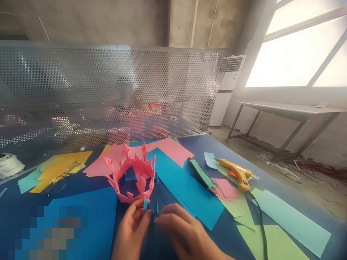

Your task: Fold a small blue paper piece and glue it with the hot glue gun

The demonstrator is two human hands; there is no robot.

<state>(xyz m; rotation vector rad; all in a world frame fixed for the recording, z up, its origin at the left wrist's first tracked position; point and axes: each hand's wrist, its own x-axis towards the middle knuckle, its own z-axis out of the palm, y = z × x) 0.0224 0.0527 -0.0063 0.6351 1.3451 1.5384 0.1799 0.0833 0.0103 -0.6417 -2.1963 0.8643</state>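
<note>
My left hand pinches a small folded piece of blue paper between thumb and fingertips, low in the middle of the view. Close beside it, my right hand has its fingers drawn together at a thin blue paper strip; its fingertips are slightly blurred, and whether the strip joins the left-hand piece I cannot tell. Just beyond my hands stands a pink paper crown, a ring with folded pointed tips rising around it. Blue sheets lie behind and right of my hands.
A green folding saw or knife and a yellow glue gun with a black cord lie at right among coloured papers. Eyeglasses rest by yellow sheets at left. A perforated metal screen borders the table's far side; a person sits behind it.
</note>
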